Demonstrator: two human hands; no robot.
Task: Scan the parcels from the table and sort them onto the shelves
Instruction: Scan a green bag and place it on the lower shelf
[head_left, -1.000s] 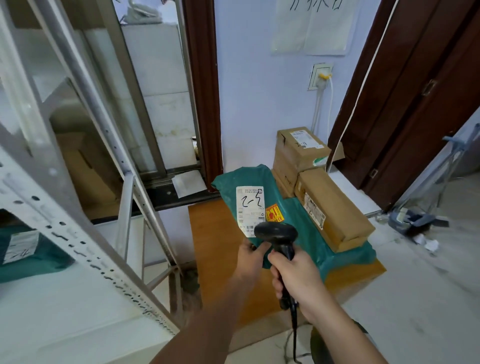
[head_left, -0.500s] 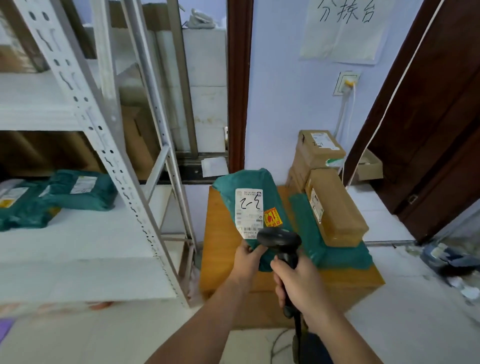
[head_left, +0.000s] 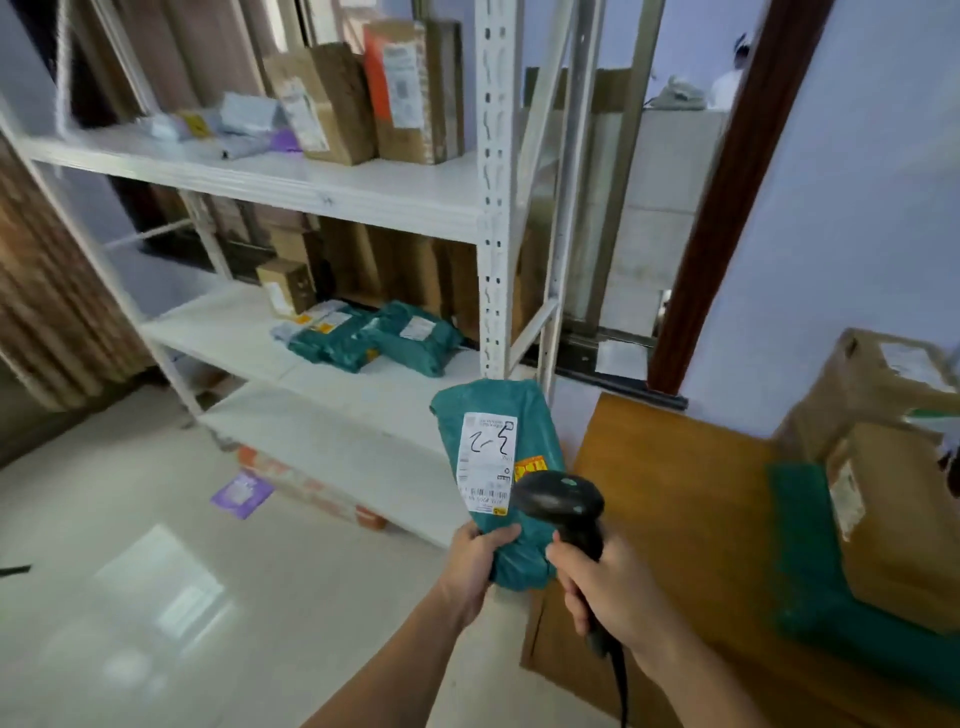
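My left hand (head_left: 475, 564) grips the near end of a teal plastic parcel (head_left: 498, 415) with a white label marked "2-5". The parcel is held up off the wooden table (head_left: 675, 499), between the table and the white shelf rack (head_left: 493, 208). My right hand (head_left: 608, 592) grips a black barcode scanner (head_left: 563, 506), its head just right of the label's barcode. On the table at the right lie another teal parcel (head_left: 810, 582) and two cardboard boxes (head_left: 898, 519). Teal parcels (head_left: 374, 338) lie on the rack's middle shelf.
Cardboard boxes and grey mailers (head_left: 332, 104) stand on the top shelf. A small box (head_left: 285, 286) sits on the middle shelf. A purple packet (head_left: 241, 491) and an orange-marked box (head_left: 311, 483) lie on the tiled floor under the rack. A brown door frame (head_left: 727, 208) rises at right.
The view has swung left toward the shelves. My left hand has lifted the teal parcel off the table and carried it left; the scanner has stayed beside its label.
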